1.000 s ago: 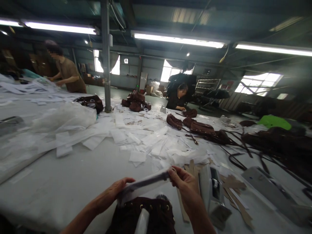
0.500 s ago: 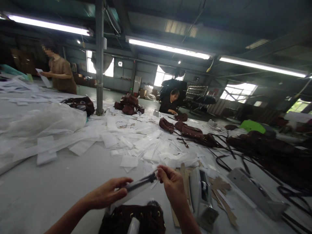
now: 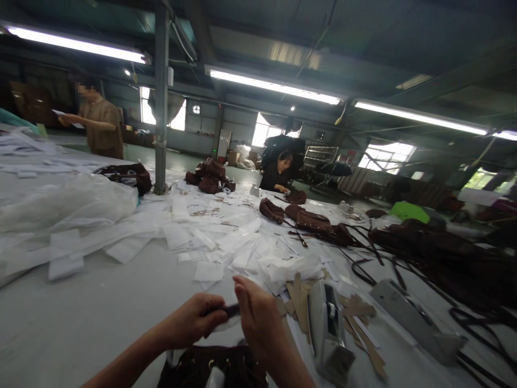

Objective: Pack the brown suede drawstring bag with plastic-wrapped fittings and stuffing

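Between my two hands runs a dark strap with thin whitish wrapping along it. My left hand is closed round its left part, thumb and fingers pinching. My right hand is at the strap's right end, seen from its back, fingers pressed together; what lies under its palm is hidden. Just below, at the bottom edge, is a dark brown bag with gold eyelets and a white wrapped piece on its front. A grey metal tape dispenser stands right of my right hand.
A second dispenser lies farther right, near dark straps and brown bags. Brown card strips and white paper sheets cover the table ahead. Plastic film lies left, by a pillar. Two people are beyond the table.
My left hand has closed on the strap. My right hand has moved left, closer to my left hand, and turned its back to view. The wrapped strap shows less between them.
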Available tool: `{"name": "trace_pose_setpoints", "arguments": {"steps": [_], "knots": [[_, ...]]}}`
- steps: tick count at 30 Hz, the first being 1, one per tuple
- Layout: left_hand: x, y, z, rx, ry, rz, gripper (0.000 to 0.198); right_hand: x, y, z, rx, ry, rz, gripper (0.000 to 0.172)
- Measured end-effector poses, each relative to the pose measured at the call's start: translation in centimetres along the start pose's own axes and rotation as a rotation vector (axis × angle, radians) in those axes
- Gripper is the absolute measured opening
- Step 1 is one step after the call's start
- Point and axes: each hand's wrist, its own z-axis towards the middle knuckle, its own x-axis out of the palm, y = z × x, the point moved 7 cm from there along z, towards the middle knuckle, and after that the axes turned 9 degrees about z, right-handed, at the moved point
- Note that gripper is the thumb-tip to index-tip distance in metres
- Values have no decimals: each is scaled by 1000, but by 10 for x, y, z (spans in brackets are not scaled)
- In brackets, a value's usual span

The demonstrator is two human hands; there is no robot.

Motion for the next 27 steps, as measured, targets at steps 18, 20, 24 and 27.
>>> {"name": "trace_pose_setpoints", "arguments": {"steps": [18, 20, 24, 27], "knots": [[-8, 38, -14, -52, -23, 35, 34, 55, -33, 2, -118, 185, -195, 43], [-8, 38, -12, -48, -18, 20, 33, 58, -32, 1, -70, 201, -57, 47], [-9, 37, -13, -57, -28, 21, 31, 57, -34, -2, 4, 118, 38, 53], [-9, 34, -15, -53, 11, 24, 26, 50, -40, 1, 91, 6, 128, 52]]}}
